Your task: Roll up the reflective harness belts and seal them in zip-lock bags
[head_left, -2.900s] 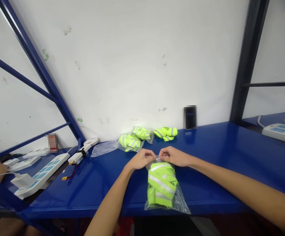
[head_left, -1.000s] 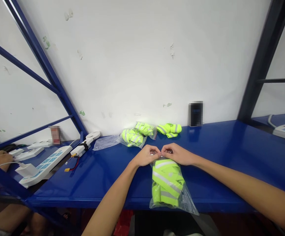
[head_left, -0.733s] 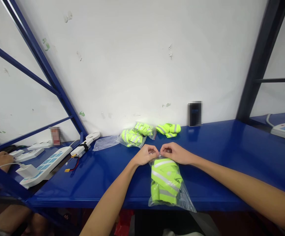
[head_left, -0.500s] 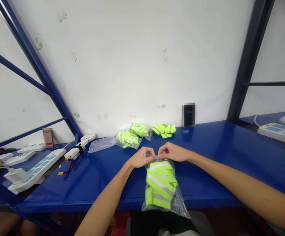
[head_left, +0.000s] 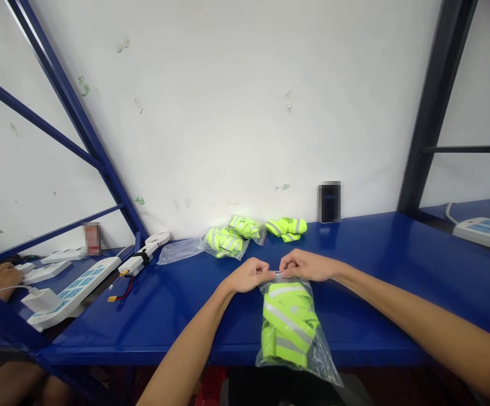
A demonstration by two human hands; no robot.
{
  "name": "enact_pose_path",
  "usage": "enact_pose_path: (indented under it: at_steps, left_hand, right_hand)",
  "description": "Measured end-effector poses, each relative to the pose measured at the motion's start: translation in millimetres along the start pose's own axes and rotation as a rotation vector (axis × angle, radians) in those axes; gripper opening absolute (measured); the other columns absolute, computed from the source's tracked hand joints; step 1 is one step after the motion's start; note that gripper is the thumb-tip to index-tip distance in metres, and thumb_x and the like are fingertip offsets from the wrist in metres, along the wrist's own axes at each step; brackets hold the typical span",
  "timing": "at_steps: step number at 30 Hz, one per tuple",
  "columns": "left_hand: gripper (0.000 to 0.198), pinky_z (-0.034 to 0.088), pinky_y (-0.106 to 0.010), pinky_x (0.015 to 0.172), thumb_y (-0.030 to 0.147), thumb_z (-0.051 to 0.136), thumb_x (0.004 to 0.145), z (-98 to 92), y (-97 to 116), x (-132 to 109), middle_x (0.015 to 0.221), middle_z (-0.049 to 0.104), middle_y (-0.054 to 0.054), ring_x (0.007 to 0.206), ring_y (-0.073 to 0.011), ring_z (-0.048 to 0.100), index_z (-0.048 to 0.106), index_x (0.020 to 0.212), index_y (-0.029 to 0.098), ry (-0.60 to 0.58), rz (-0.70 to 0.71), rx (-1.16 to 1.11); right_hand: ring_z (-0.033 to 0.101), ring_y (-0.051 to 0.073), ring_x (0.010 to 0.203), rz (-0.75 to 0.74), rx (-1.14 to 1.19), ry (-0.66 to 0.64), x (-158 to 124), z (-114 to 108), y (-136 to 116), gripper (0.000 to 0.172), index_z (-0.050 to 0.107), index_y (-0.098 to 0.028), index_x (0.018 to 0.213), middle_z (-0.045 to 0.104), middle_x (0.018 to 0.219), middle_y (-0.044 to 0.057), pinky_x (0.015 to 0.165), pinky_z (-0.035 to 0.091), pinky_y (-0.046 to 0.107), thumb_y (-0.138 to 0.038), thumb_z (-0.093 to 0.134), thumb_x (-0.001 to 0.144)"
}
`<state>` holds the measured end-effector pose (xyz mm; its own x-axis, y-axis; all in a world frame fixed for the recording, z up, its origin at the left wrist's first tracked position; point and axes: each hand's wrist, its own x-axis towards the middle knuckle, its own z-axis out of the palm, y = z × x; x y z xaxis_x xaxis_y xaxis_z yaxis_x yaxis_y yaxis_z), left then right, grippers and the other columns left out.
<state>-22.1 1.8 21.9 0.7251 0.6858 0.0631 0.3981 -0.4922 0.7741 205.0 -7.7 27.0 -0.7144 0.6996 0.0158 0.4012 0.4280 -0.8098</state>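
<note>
A clear plastic bag [head_left: 326,361] with a folded neon-yellow reflective strap [head_left: 289,321] inside hangs over the front edge of the blue table [head_left: 177,316]. Its top edge is pinched between the thumb and fingers of my left hand [head_left: 251,275]. Close beside, my right hand [head_left: 308,265] pinches the same edge a little to the right. Both hands are closed, with their thumbs nearly touching. Behind them lie two bagged yellow reflective bundles [head_left: 224,241] and a loose yellow reflective strap [head_left: 287,228].
A flat clear bag [head_left: 179,251] and a small white fan [head_left: 143,254] with wires lie at the left. Power strips [head_left: 75,293] sit on both sides. Another person's hand [head_left: 3,277] rests at far left. A pixelated dark object [head_left: 330,202] stands against the wall.
The whole view has shifted, so things appear slightly further right and lower. Both hands keep their pinch on the bag's top edge and look slightly further right along it.
</note>
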Motion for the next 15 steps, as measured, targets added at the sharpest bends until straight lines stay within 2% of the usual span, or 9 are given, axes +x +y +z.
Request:
enact_pose_path:
  at_steps: [3,5,7,9,11,12,13,15]
  left_hand:
    - [0.046,0.019,-0.022,0.048,0.054,0.058,0.081,-9.3,8.7,-12.4,0.053,0.03,0.007,0.051,-0.007,0.026,0.04,0.059,0.017,0.072,0.029,0.054]
    - [0.037,0.025,-0.021,0.049,0.051,0.055,0.083,-30.0,7.3,-27.4,0.057,0.038,0.006,0.052,-0.008,0.033,0.051,0.071,0.016,0.224,0.056,0.024]
    - [0.034,0.033,-0.021,0.052,0.05,0.043,0.089,-61.0,-5.3,-45.8,0.057,0.039,0.006,0.051,-0.0095,0.037,0.052,0.081,0.018,0.591,0.076,-0.014]
    - [0.033,0.041,-0.024,0.06,0.047,0.038,0.091,-94.3,-29.6,-64.5,0.06,0.045,0.003,0.058,-0.013,0.047,0.053,0.083,0.019,0.94,0.014,0.103]
    - [0.031,0.047,-0.03,0.074,0.044,0.038,0.089,-120.5,-60.4,-81.1,0.078,0.06,-0.003,0.076,-0.0188,0.058,0.056,0.093,0.019,1.092,-0.186,0.339]
    - [0.031,0.046,-0.035,0.085,0.041,0.04,0.088,-128.9,-75.5,-87.9,0.096,0.064,-0.007,0.091,-0.0221,0.06,0.057,0.101,0.019,1.066,-0.285,0.481]
    - [0.034,0.043,-0.039,0.094,0.039,0.042,0.087,-134.2,-88.8,-93.4,0.113,0.062,-0.01,0.107,-0.026,0.057,0.057,0.11,0.019,0.976,-0.377,0.614]
    - [0.043,0.037,-0.047,0.1,0.04,0.043,0.087,-136.5,-106.1,-99.5,0.128,0.056,-0.013,0.12,-0.0311,0.051,0.053,0.123,0.02,0.761,-0.598,0.739]
  right_hand:
    - [0.029,0.008,0.05,-0.048,-0.009,0.019,-6.8,4.1,-10.9,0.031,0.06,-0.016,0.086,0.038,0.057,-0.006,0.047,0.023,0.022,-0.046,0.052,0.089]
    - [0.039,0.01,0.055,-0.144,-0.021,0.16,-7.0,7.8,-23.6,0.03,0.057,-0.018,0.089,0.045,0.064,-0.004,0.053,0.032,0.023,-0.045,0.047,0.093]
    - [0.05,0.013,0.066,-0.25,-0.023,0.384,3.0,7.5,-37.0,0.027,0.053,-0.019,0.089,0.053,0.074,-0.001,0.064,0.04,0.025,-0.043,0.043,0.095]
    - [0.054,0.014,0.068,-0.284,-0.021,0.654,25.8,-1.4,-46.8,0.025,0.05,-0.021,0.088,0.053,0.072,-0.001,0.066,0.043,0.026,-0.043,0.041,0.095]
    - [0.052,0.014,0.061,-0.19,-0.033,0.915,56.3,-19.4,-49.8,0.026,0.051,-0.022,0.09,0.052,0.066,-0.002,0.059,0.043,0.025,-0.045,0.039,0.094]
    - [0.052,0.015,0.058,-0.08,-0.04,1.016,71.3,-30.5,-48.2,0.029,0.051,-0.022,0.093,0.053,0.065,-0.002,0.057,0.044,0.026,-0.046,0.034,0.094]
    - [0.055,0.016,0.06,0.04,-0.081,1.045,84.2,-42.0,-44.6,0.033,0.051,-0.022,0.099,0.057,0.067,0.0,0.058,0.046,0.027,-0.046,0.03,0.095]
    - [0.061,0.02,0.069,0.121,-0.124,1.037,98.8,-61.9,-31.0,0.039,0.049,-0.019,0.112,0.064,0.078,0.006,0.066,0.051,0.033,-0.046,0.027,0.096]
